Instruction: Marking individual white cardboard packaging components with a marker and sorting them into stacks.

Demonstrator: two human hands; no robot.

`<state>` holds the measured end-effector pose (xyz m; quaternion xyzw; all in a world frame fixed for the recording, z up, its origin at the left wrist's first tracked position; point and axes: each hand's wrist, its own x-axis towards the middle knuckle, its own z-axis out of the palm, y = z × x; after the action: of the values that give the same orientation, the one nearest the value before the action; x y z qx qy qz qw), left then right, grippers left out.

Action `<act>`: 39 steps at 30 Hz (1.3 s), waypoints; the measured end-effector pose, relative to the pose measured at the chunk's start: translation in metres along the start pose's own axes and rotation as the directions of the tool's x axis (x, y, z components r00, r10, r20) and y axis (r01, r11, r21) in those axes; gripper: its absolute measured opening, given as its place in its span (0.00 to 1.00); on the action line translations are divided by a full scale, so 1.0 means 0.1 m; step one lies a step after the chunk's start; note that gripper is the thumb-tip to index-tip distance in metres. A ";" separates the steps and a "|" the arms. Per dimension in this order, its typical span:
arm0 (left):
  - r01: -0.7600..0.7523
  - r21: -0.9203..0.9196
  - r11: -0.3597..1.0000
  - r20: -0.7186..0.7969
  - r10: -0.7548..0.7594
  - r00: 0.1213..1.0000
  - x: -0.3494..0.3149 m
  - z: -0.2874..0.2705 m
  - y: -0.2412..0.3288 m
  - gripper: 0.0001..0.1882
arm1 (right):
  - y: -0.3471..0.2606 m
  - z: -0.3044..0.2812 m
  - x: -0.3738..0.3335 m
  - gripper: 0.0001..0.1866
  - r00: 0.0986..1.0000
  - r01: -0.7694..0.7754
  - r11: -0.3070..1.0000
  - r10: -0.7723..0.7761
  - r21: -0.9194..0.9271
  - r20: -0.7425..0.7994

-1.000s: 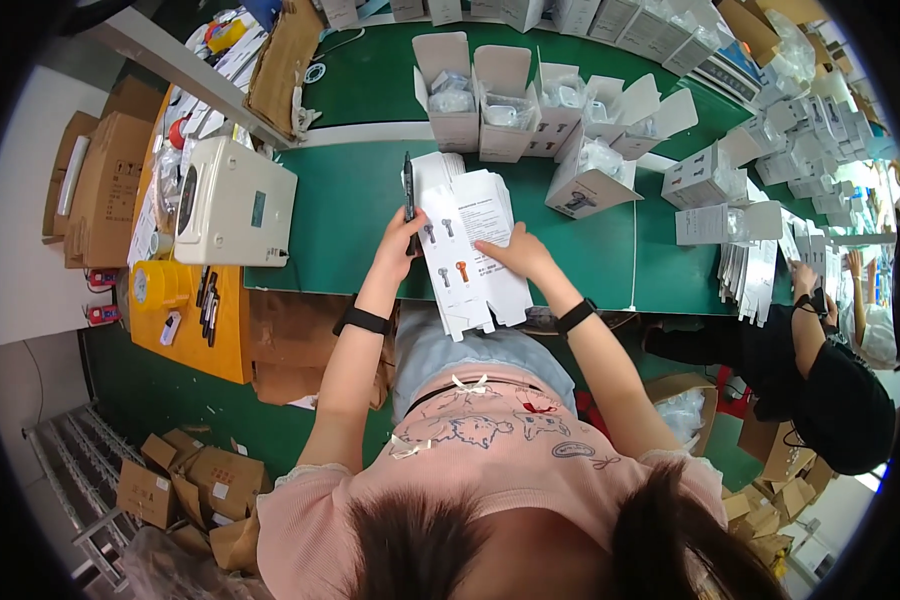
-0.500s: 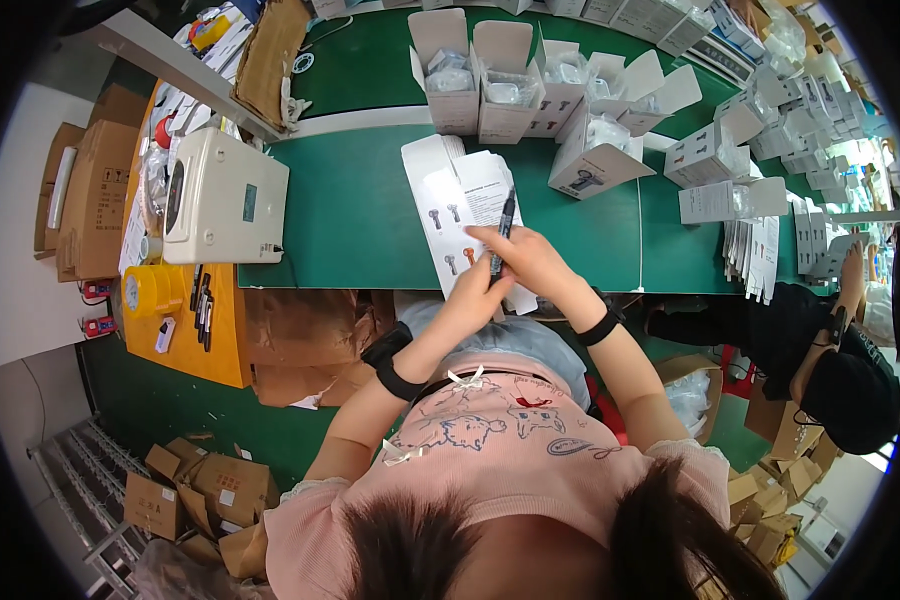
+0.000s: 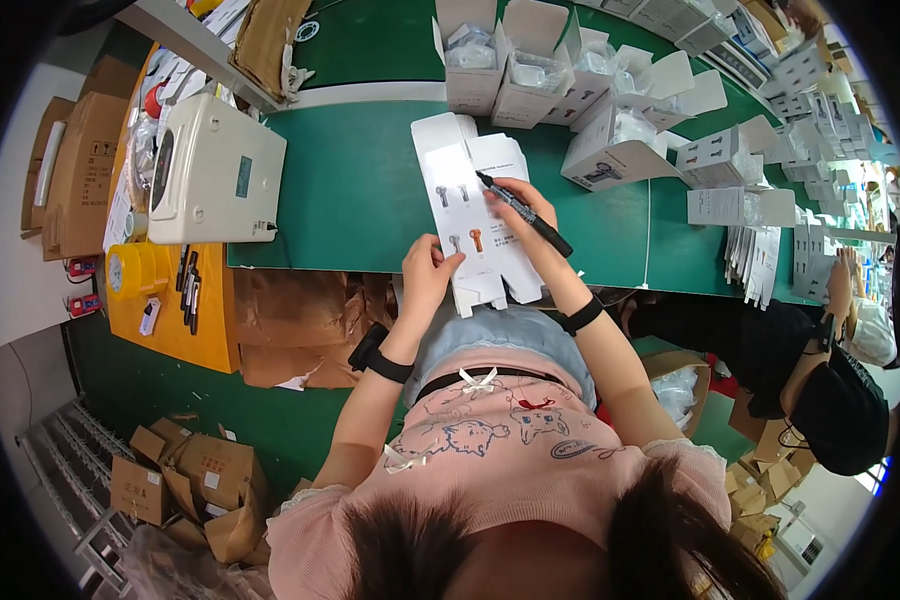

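Note:
A stack of flat, unfolded white cartons (image 3: 448, 165) lies at the table's front edge, its near flaps hanging over my lap. Small pictures of grey and orange handheld devices are printed on it. At the left edge of the stack, my left hand (image 3: 428, 275) grips the top carton, thumb on its face. My right hand (image 3: 523, 215) rests over the right side of the stack, fingers closed round a black marker pen (image 3: 540, 228). The pen slants, one end pointing up and left over the carton. Whether that end is capped, I cannot tell.
Open white boxes (image 3: 470, 85) with bagged items stand behind the stack. A beige machine (image 3: 215, 175) sits at left, near yellow tape rolls (image 3: 138, 270) and several pens (image 3: 190, 290). Another person (image 3: 770, 350) sits at right. Brown cartons (image 3: 210, 480) lie on the floor.
My hands have moved apart from where they met at the pen. The left went to the carton's left edge; the right keeps the pen, now slanted the other way.

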<state>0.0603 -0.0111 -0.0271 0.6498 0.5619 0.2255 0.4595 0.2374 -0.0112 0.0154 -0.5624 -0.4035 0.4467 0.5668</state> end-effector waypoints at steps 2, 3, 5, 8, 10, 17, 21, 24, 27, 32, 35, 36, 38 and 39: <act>-0.066 0.051 0.996 -0.041 0.069 0.997 -0.01 -0.02 0.05 0.14 | 0.13 0.00 0.02 0.07 0.999 0.030 0.981 -0.022 -0.190 0.040; -0.133 0.106 0.985 -0.082 0.142 0.986 -0.02 -0.04 0.11 0.12 | 0.16 0.00 0.01 0.07 0.999 0.025 0.981 -0.018 -0.193 0.041; -0.195 0.162 0.967 -0.116 0.215 0.970 -0.04 -0.04 0.17 0.11 | 0.20 -0.02 0.00 0.08 0.998 -0.060 0.998 0.060 -0.012 0.003; -0.274 0.276 0.921 -0.263 0.347 0.900 -0.09 -0.02 0.24 0.10 | 0.19 -0.03 -0.02 0.08 0.997 -0.073 0.991 0.076 0.112 -0.025; -0.217 0.139 0.966 -0.221 0.244 0.944 -0.12 0.00 0.33 0.10 | 0.10 -0.01 -0.03 0.06 0.999 -0.014 0.984 0.023 0.177 -0.047; -0.020 -0.193 0.981 -0.024 0.016 1.000 -0.12 0.13 0.33 0.12 | 0.07 -0.03 0.11 0.05 0.990 -0.107 0.993 0.102 -0.050 -0.097; 0.016 -0.221 0.975 0.042 -0.007 0.999 -0.12 0.08 0.28 0.12 | 0.15 0.03 0.12 0.06 0.981 -0.156 0.986 0.147 -0.060 -0.131; 0.029 -0.335 0.942 0.115 0.010 0.993 -0.09 0.09 0.16 0.13 | 0.17 0.05 0.12 0.07 0.979 -0.147 0.987 0.136 -0.064 -0.153; 0.054 -0.345 0.937 0.140 -0.006 0.990 -0.09 0.11 0.12 0.12 | 0.19 0.05 0.12 0.07 0.979 -0.153 0.984 0.137 -0.096 -0.151; 0.087 -0.354 0.931 0.160 -0.031 0.987 -0.08 0.12 0.06 0.12 | 0.28 0.05 0.13 0.07 0.990 -0.091 0.972 0.064 -0.215 -0.127; 0.132 -0.409 0.903 0.175 -0.065 0.982 -0.08 0.09 0.12 0.12 | 0.31 0.05 0.14 0.07 0.996 -0.012 0.934 -0.020 -0.356 -0.086; 0.154 -0.436 0.887 0.182 -0.080 0.980 -0.08 0.09 0.13 0.12 | 0.32 0.04 0.14 0.06 0.996 -0.024 0.947 -0.005 -0.320 -0.089; 0.140 -0.431 0.891 0.166 -0.074 0.983 -0.07 0.11 0.14 0.11 | 0.31 0.04 0.14 0.06 0.996 -0.048 0.968 0.027 -0.247 -0.090; 0.126 -0.426 0.896 0.149 -0.068 0.987 -0.07 0.11 0.15 0.11 | 0.29 0.02 0.13 0.06 0.996 -0.048 0.968 0.026 -0.247 -0.088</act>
<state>0.0754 -0.0204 -0.0186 0.5156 0.4980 0.2789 0.6390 0.2376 0.0010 -0.0139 -0.6549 -0.4216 0.3788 0.4998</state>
